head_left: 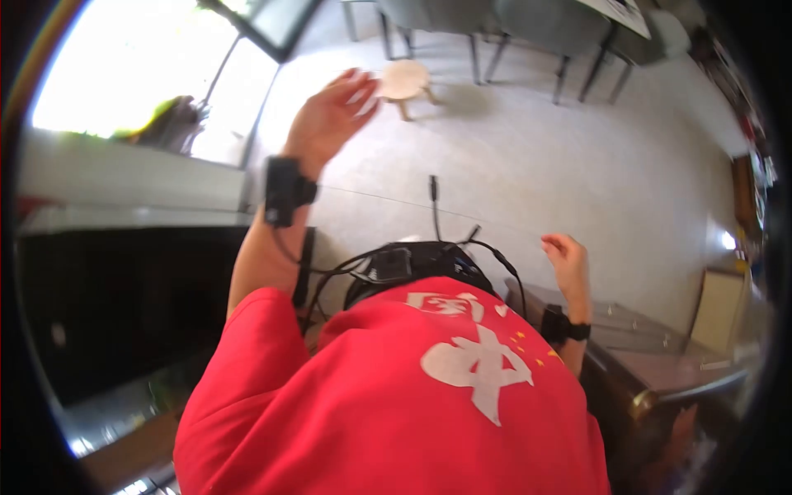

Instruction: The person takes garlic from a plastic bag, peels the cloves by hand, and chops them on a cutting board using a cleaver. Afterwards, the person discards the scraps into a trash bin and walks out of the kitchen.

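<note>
My left hand (330,115) is raised at the upper left, its fingers apart and slightly bent, with nothing in it. In the picture it comes close to a small round wooden stool (404,80) on the floor; I see no contact. My right hand (568,257) hangs lower at the right, fingers loosely curled towards the left, and no object shows in it. Each wrist wears a black strapped device, one on the left (283,191) and one on the right (556,323). Black cables (346,268) run to a dark pack (412,262) at my waist.
Grey chairs (528,29) stand by a white-topped table (620,15) at the back. A wide black screen or panel (132,297) is at the left, below a bright window (148,66). At the right is a brown glossy furniture surface (652,346). Pale floor (610,165) lies ahead.
</note>
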Demonstrator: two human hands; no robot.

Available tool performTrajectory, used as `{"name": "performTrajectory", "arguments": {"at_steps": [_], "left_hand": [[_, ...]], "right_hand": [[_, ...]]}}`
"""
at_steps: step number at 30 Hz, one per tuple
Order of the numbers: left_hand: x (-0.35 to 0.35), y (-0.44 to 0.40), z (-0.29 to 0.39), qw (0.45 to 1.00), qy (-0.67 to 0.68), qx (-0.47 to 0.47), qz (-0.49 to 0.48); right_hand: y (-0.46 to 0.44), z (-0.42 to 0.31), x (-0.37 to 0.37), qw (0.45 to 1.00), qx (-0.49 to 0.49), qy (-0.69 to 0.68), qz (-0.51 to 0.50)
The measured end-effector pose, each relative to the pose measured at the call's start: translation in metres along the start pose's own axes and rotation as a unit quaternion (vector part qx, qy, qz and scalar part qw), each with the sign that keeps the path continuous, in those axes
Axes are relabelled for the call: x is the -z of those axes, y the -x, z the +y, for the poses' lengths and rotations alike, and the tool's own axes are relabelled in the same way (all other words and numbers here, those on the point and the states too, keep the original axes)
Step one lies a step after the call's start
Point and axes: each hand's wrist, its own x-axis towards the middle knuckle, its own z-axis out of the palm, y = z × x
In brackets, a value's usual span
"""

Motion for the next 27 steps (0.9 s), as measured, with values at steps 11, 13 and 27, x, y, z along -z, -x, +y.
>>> {"name": "performTrajectory", "arguments": {"at_steps": [11,13,27], "left_hand": [[-0.023,-0.116,-0.100,0.969,-0.166,0.184,-0.010],[-0.043,-0.159,-0.125,0.947,-0.200,0.232,-0.094],[-0.213,-0.356,-0.281,0.663,-0.390,0.571,-0.286]], "right_hand": [[-0.026,0.028,0.055,0.965,-0.173,-0.179,0.087],[-0.040,0.033,0.066,0.951,-0.183,-0.221,0.116],[-0.101,0.050,0.199,0.920,-0.260,-0.128,0.265]]}}
